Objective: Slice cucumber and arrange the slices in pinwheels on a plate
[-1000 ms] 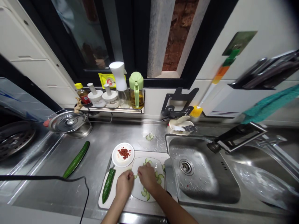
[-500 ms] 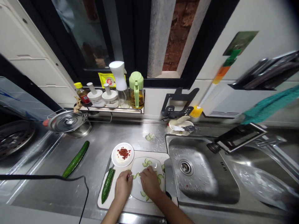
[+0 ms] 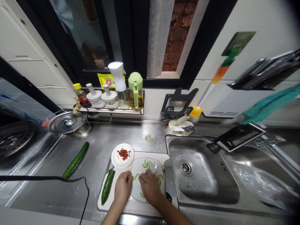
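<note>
A white square plate (image 3: 136, 195) lies on the light cutting board (image 3: 124, 210), with thin curved cucumber slices (image 3: 147, 163) laid out on it in small groups. My left hand (image 3: 123, 187) is at the plate's left edge, fingers curled inward; what they hold, if anything, is hidden. Over the middle of the plate, my right hand (image 3: 150, 188) has its fingertips bunched by a short row of slices near the left side. Left of my left hand, a cut piece of cucumber (image 3: 107, 187) rests on the board. A small white dish (image 3: 115, 161) of red dried berries stands at the board's top left corner.
A whole cucumber (image 3: 75, 160) lies on the steel counter, near a black cable (image 3: 70, 177). Right of the board are a knife blade (image 3: 170, 170) and the sink (image 3: 201, 150). Loose slices (image 3: 149, 137) lie behind the board. A lidded pot (image 3: 70, 123) stands far left.
My right hand has shifted slightly down and left over the plate, its fingers drawn closer together. My left hand stays nearly where it was. The view has moved slightly.
</note>
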A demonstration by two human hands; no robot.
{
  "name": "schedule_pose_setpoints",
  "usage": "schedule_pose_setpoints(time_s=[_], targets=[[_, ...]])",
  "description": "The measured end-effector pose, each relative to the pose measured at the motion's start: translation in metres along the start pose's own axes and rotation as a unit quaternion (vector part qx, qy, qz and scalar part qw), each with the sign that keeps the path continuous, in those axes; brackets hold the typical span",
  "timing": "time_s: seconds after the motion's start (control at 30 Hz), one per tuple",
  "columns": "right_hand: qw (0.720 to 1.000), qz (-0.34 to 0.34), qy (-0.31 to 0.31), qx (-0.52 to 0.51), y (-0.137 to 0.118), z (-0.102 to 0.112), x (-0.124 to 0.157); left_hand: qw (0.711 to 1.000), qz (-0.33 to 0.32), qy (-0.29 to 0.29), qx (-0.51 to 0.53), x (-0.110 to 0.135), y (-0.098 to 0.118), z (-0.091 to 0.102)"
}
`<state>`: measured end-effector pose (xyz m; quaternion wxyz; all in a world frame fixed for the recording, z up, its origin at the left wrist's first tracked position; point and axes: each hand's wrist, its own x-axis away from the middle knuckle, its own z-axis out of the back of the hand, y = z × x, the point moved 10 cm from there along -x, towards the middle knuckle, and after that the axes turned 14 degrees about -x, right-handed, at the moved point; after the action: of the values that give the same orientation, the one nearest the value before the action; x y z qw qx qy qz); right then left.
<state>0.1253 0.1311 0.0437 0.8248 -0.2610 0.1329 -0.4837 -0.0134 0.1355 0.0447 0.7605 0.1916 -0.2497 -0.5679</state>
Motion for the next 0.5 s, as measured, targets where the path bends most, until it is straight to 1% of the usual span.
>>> schedule_pose_setpoints(time_s=[0.1,0.2,0.27,0.37,0.43,0.5], targets=[[1.0,-0.002,0.008,-0.003,-0.001,0.003,0.0,1.0,-0.003,0.005,0.013,-0.001,-0.002,0.001],[1.0,-0.005,0.017,-0.011,-0.001,0.007,0.001,1.0,-0.004,0.009,0.028,-0.003,-0.008,0.004],[0.999,-0.011,0.029,-0.025,0.001,0.011,0.002,1.0,0.007,0.016,0.019,-0.005,-0.017,0.009],[0.997,-0.024,0.051,-0.043,0.005,0.017,0.008,0.998,0.048,0.027,-0.027,-0.006,-0.038,0.018],[0.997,-0.029,0.059,-0.049,0.007,0.02,0.012,0.995,0.071,0.021,-0.06,-0.005,-0.049,0.02],[0.996,-0.033,0.065,-0.056,0.009,0.021,0.017,0.993,0.078,0.01,-0.087,-0.004,-0.054,0.018]])
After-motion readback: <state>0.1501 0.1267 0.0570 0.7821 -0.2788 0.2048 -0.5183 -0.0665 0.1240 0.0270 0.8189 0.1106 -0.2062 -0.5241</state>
